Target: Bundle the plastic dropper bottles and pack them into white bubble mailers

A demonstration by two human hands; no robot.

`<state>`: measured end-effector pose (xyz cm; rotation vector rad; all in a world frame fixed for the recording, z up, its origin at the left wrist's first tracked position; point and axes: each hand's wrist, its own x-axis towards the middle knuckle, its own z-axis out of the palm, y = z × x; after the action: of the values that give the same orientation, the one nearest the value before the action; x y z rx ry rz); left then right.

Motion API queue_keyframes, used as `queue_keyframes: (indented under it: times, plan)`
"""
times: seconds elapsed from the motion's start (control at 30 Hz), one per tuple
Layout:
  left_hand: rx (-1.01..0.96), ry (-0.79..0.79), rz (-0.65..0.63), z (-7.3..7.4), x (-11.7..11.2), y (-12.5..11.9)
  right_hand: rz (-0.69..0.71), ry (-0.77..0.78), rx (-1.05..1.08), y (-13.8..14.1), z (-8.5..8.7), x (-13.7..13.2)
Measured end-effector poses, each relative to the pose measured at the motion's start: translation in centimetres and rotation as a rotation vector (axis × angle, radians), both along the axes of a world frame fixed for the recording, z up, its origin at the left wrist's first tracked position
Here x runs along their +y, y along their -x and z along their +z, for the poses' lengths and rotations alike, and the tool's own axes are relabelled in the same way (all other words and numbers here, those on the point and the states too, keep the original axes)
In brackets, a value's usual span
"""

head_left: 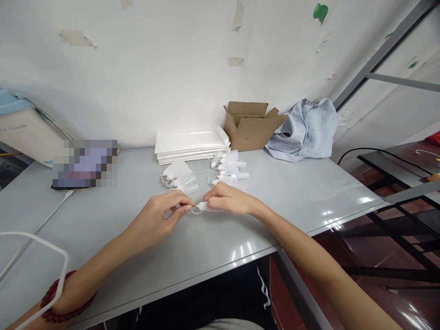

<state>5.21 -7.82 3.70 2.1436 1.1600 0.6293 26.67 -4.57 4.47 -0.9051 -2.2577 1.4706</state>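
Note:
Near the middle of the table, my right hand (pixel 225 199) is wrapped round a small white plastic bottle (pixel 202 206) with a narrow tip; the fingers hide most of its body. A thin white loop (pixel 196 211) curves out from the tip. My left hand (pixel 168 211) pinches this loop between thumb and forefinger, just left of the bottle. Just beyond my hands lie two piles of similar translucent white bottles with thin loops, a left pile (pixel 178 175) and a right pile (pixel 228 167).
Behind the piles is a stack of flat white boxes (pixel 189 144), beside an open cardboard box (pixel 256 130) and a light blue cloth bag (pixel 305 130). A propped phone (pixel 85 165) with a white cable (pixel 51 217) stands at left. A white bent rod (pixel 34 239) crosses the near left.

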Motion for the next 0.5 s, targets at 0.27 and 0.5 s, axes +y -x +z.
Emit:
queue_keyframes:
  times: [0.27,0.5]
  plan:
    - [0.033,-0.052,-0.022,-0.7,-0.4,-0.4,-0.01,0.025,0.033,0.5,-0.9,-0.2]
    - [-0.002,-0.081,-0.06,-1.7,-0.6,-0.7,0.022,0.066,0.065,0.7,-1.4,-0.2]
